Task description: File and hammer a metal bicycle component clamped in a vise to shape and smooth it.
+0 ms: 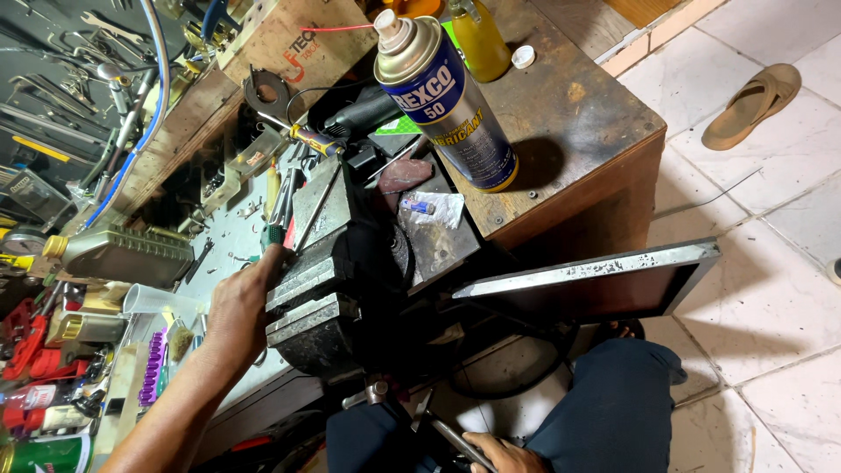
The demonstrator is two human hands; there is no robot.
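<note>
My left hand (241,307) rests against the side of a dark bench vise (333,280), its fingers near the jaws and a green-handled tool (273,235). Whether it grips anything is hidden. A long dark metal bar with a pale edge (596,280) sticks out to the right from the vise. At the bottom edge my right hand (501,454) is closed on the vise's metal handle rod (455,441), between my knees in dark trousers.
A tall blue spray can (447,96) and a yellow bottle (480,39) stand on the worn wooden bench (578,123). Tools, bottles and an oil container (123,254) crowd the left. A sandal (752,105) lies on the tiled floor at right.
</note>
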